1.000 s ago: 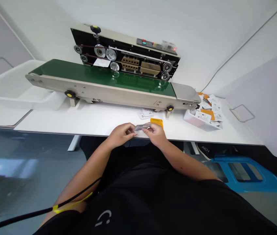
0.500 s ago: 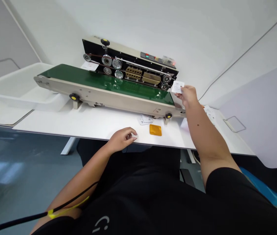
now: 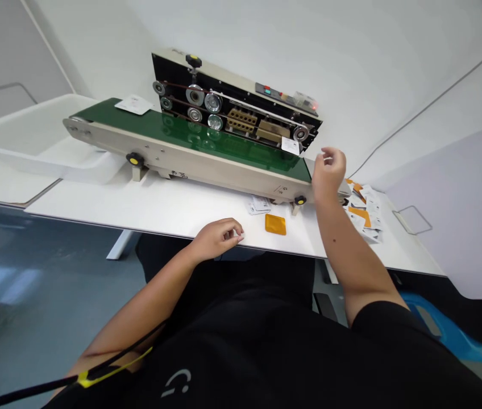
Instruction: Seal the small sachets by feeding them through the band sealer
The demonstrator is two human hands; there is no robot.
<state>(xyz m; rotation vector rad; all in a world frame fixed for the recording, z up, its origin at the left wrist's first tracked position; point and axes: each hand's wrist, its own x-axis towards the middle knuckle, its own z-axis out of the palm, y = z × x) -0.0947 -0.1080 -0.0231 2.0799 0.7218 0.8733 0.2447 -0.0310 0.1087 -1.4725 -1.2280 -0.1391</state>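
By the right end of the green belt (image 3: pixel 241 152), your right hand (image 3: pixel 328 177) is up in the air with its fingers bent. Its grip is a little apart, and it is free. Just to the left of that hand, a small white packet (image 3: pixel 290 146) is at the black front of the machine (image 3: pixel 175 71), close to the last wheel (image 3: pixel 301 133). It is over the belt, and your fingers are away from it.

Your left hand (image 3: pixel 215 240) is at the front edge of the desk (image 3: pixel 91 207). Its fingers curl, and its grip is a little apart too, with a small gap by the thumb. An orange packet (image 3: pixel 275 224) lies flat on the desk, to the right of your left hand. Behind it, some white papers (image 3: pixel 260 205) lie partly under the belt.

A bigger white packet (image 3: pixel 133 104) lies at the far left end of the belt. Below that end is a white tub (image 3: pixel 15 157). Past your right arm, you have a pile of white and orange packets (image 3: pixel 373 207).
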